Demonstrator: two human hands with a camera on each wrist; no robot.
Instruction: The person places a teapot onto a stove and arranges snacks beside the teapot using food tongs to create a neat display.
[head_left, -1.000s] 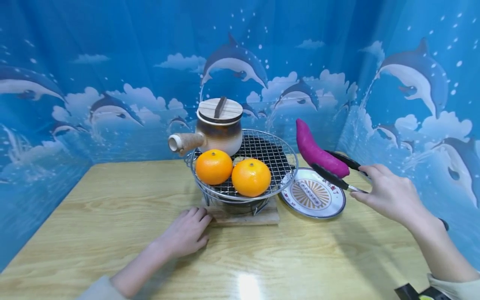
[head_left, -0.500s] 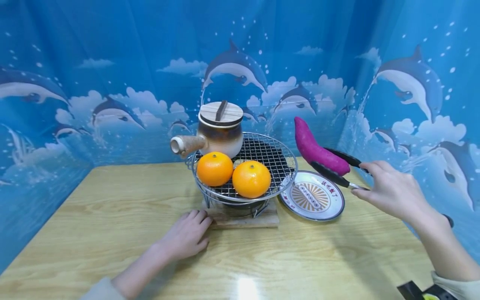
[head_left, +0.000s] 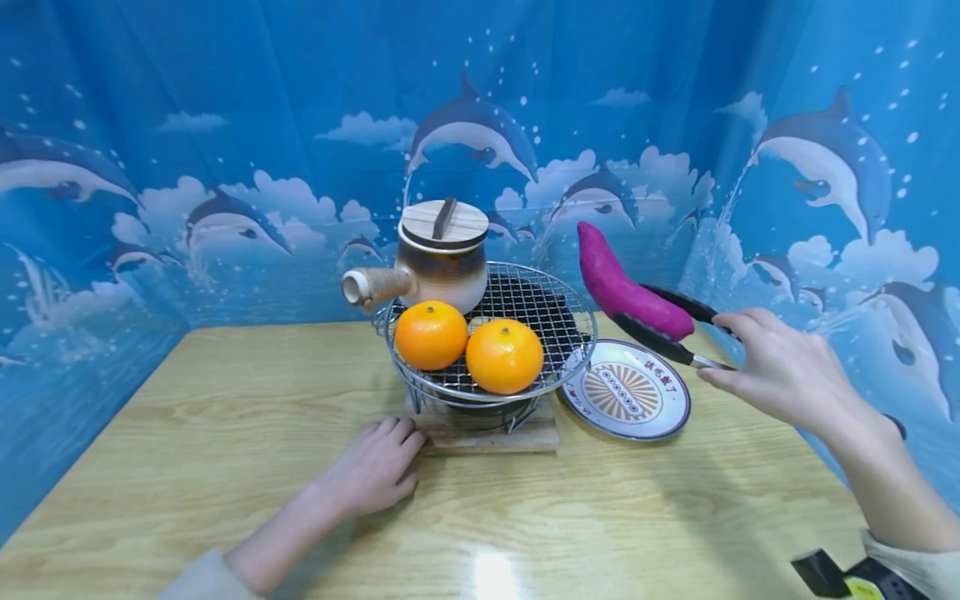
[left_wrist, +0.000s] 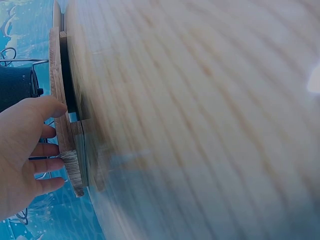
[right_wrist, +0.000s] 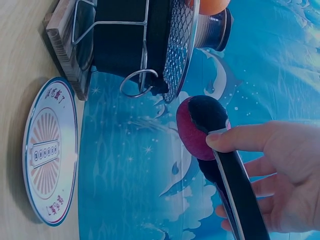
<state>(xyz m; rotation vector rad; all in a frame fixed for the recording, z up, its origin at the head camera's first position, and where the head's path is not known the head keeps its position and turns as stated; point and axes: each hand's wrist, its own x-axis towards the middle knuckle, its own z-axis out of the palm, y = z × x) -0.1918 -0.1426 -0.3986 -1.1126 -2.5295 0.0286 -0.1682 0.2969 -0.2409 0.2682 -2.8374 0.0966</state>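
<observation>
In the head view my right hand [head_left: 780, 371] holds a pair of black-tipped tongs [head_left: 656, 337]. Between the tong tips is a purple sweet potato [head_left: 626, 287], raised above the white patterned plate [head_left: 671, 417], its thin end pointing up and left. The right wrist view shows my thumb on one tong arm [right_wrist: 240, 195] and the fingers behind it. My left hand [head_left: 378, 467] rests at the front left corner of the wooden board [head_left: 487, 440] under the grill, its fingertips touching the edge [left_wrist: 67, 145] in the left wrist view.
A round wire grill [head_left: 536, 292] on a black stove carries two oranges [head_left: 504, 357] and a lidded clay pot [head_left: 450, 275], whose handle [head_left: 378, 285] juts left. A blue dolphin curtain [head_left: 285, 150] closes off the back and sides of the wooden table [head_left: 247, 400].
The right hand has moved slightly left and up, bringing the tongs and sweet potato closer to the grill. The left hand stays at the board.
</observation>
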